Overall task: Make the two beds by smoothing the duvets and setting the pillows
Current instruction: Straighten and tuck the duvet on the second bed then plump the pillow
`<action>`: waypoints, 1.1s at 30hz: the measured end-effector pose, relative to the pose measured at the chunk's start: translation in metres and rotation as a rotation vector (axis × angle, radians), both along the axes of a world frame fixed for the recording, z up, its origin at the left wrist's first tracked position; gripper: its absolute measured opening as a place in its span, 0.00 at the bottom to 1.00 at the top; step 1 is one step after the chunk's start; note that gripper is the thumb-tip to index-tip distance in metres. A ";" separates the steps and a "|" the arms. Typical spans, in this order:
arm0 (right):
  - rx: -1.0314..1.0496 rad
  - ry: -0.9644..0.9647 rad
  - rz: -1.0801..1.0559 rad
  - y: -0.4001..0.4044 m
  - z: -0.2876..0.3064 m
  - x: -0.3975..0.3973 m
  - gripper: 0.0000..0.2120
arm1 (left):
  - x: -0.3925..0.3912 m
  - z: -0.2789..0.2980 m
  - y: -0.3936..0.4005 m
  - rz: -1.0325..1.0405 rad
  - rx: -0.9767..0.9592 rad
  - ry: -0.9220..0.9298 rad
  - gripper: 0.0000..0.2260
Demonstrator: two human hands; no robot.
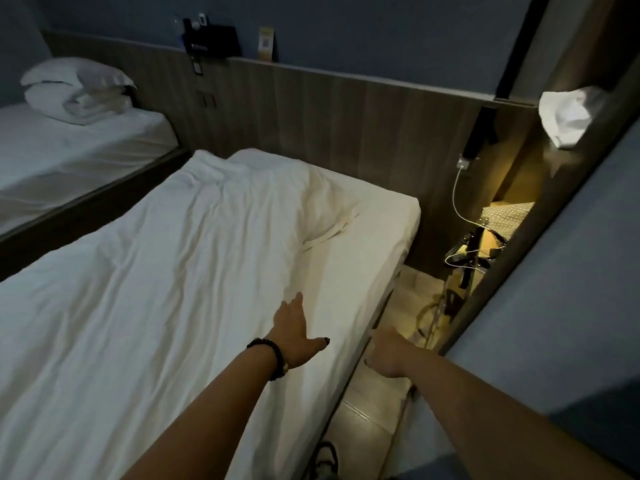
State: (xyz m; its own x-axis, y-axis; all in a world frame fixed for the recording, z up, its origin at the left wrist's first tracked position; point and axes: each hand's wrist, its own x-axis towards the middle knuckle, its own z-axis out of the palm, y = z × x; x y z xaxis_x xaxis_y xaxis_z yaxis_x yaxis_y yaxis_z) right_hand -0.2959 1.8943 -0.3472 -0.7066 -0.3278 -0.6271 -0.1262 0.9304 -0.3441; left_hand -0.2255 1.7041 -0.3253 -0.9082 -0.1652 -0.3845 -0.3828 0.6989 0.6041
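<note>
Both bare arms reach forward from the bottom of the view, the left hand flat, the right hand curled.

The left hand (294, 332) lies palm down with its fingers straight and close together pointing ahead, the thumb spread out to the right; a dark beaded bracelet circles that wrist, and the forearm runs back toward the lower left. The right hand (384, 351) sits lower and further right, seen from the back, its fingers bent under at the knuckles so the tips are hidden; whether they grip anything cannot be told. The right forearm stretches back to the lower right corner.
</note>
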 end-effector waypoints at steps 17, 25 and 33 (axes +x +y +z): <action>-0.143 0.117 -0.080 -0.078 0.023 -0.275 0.35 | -0.255 -0.024 -0.108 0.003 0.050 -0.038 0.44; -0.112 0.146 0.008 -0.083 0.025 -0.373 0.36 | -0.292 -0.055 -0.129 0.109 0.116 -0.128 0.42; -0.200 -0.087 -0.120 -0.125 -0.030 -0.505 0.32 | -0.365 -0.065 -0.147 0.351 0.155 -0.035 0.40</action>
State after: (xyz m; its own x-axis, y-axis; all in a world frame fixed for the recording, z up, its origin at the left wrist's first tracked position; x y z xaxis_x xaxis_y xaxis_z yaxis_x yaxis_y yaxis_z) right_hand -0.8007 1.7691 -0.3771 -0.6944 -0.3686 -0.6180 0.0192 0.8491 -0.5279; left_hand -0.5904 1.5566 -0.3906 -0.7927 -0.4013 -0.4588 -0.6047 0.4231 0.6747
